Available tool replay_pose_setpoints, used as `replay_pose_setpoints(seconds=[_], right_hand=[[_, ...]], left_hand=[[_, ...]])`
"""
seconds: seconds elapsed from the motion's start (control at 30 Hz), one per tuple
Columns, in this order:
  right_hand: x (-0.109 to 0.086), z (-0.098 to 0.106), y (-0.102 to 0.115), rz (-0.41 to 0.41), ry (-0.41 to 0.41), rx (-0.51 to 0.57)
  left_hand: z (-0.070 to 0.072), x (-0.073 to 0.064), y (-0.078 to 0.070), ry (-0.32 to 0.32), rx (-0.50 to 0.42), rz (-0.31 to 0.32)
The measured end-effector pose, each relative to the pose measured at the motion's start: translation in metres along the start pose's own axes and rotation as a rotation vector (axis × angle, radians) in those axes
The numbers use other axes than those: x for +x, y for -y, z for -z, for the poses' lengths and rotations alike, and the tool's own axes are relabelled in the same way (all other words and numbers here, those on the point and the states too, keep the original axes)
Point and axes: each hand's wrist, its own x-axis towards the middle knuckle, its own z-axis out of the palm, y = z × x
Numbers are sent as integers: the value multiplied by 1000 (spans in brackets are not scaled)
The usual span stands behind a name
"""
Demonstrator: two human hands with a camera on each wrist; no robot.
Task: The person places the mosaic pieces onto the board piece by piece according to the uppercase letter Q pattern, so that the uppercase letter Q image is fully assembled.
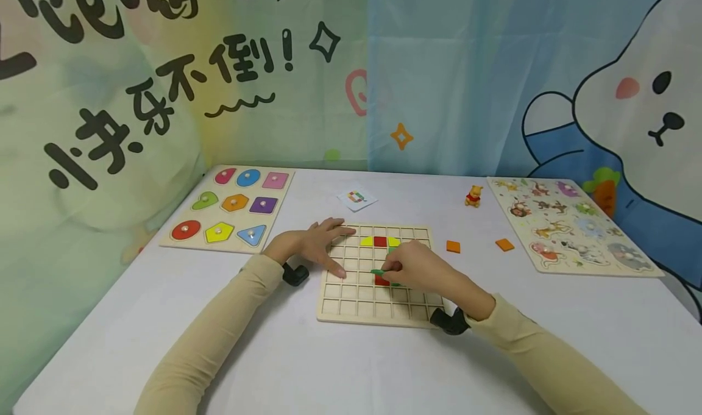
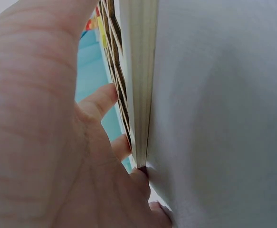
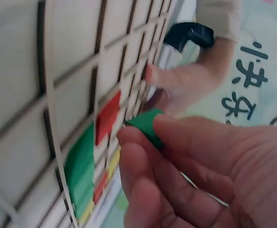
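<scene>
So, my right hand (image 1: pixel 415 267) pinches a green tile (image 3: pixel 145 124) between thumb and fingers, holding it over the wooden grid board (image 1: pixel 348 309), near a red tile (image 1: pixel 382 280) set in the grid. My left hand (image 1: pixel 315 245) lies with fingers spread, touching the board's left edge. Two orange tiles (image 1: pixel 453 247) rest on the tabletop (image 1: pixel 329 366), right of the board.

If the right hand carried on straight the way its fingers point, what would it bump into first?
Probably the wooden board, around the red square: the right hand appears to slant down toward it, pinching a green piece. How wide the gap is remains hard to judge.
</scene>
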Motion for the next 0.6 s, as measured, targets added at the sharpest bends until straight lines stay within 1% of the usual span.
replay_pose_setpoints(seconds=[0.17,0.3,0.4,0.6], right_hand=[[4,-13,5,-46,-45,43],[5,-23,7,-62,-91,72],[7,-27,8,-77,-109,87],[9,-32,12,-85,-123,67]], left_hand=[[0,-1,-1,-2,-3,-1],[1,-2,-2,-4,-4,-3],[1,-2,-2,-4,-10,-3],[1,-3,-1,-7,-10,-5]])
